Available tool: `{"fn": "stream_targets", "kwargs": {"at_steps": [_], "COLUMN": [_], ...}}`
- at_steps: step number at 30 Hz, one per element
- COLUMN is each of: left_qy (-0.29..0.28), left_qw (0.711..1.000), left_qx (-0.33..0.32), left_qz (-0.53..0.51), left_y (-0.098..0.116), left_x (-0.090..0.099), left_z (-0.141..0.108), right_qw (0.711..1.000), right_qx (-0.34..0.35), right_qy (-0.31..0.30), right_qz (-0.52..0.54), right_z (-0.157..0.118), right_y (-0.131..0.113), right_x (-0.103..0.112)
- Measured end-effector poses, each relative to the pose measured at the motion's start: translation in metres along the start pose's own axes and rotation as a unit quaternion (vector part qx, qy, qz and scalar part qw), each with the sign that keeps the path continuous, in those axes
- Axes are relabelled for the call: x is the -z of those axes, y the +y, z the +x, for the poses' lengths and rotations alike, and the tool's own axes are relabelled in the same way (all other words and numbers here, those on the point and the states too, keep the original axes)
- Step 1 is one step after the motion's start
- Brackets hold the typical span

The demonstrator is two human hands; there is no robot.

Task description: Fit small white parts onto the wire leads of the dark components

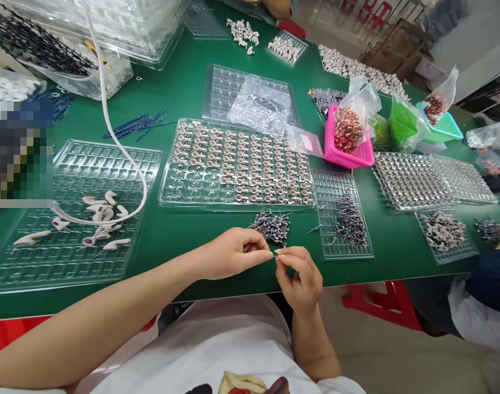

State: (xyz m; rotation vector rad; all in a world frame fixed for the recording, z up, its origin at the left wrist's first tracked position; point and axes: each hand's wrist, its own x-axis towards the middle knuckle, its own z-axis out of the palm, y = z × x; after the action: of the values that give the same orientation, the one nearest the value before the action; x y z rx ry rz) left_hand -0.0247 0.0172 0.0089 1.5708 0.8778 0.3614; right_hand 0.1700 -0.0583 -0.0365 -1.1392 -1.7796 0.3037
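Head view: hands (227, 254) pinch a tiny part (275, 255) above green table (201, 225), stools (382, 13) beyond.

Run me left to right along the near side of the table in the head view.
Clear tray with loose white pieces → left hand → right hand → clear tray with thin dark parts → small tray of pale pieces → small dark heap.
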Motion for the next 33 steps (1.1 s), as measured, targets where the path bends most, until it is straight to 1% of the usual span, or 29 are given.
{"fn": "stream_targets", "kwargs": {"at_steps": [2,5,10,18,27,33], "left_qy": [-0.013,-0.010,-0.003,-0.008,-0.025,-0.038], "left_qw": [1.000,0.999,0.997,0.989,0.978,0.974], "left_qx": [0.003,0.023,0.045,0.049,0.094,0.109], "left_qz": [-0.012,-0.043,-0.069,-0.141,-0.183,-0.194], "left_y": [-0.0006,-0.0030,-0.0061,-0.0058,-0.0031,-0.0048], "left_x": [-0.0015,-0.0023,-0.0030,-0.0016,-0.0051,-0.0068], "left_z": [0.0012,0.0035,0.0051,0.0059,0.0037,0.0035], "right_qw": [1.000,1.000,1.000,0.998,0.998,0.998], "right_qx": [0.005,0.003,-0.015,-0.038,-0.034,-0.032], "right_qy": [0.012,0.023,0.010,-0.010,0.006,0.013], "right_qz": [-0.002,-0.007,0.005,0.043,0.049,0.056], "right_z": [-0.0004,-0.0002,0.0024,0.0032,0.0016,0.0009], "right_y": [0.0006,0.0013,0.0014,0.0007,-0.0013,-0.0014], "right_x": [-0.0009,-0.0027,-0.0046,-0.0053,-0.0040,-0.0026]}}
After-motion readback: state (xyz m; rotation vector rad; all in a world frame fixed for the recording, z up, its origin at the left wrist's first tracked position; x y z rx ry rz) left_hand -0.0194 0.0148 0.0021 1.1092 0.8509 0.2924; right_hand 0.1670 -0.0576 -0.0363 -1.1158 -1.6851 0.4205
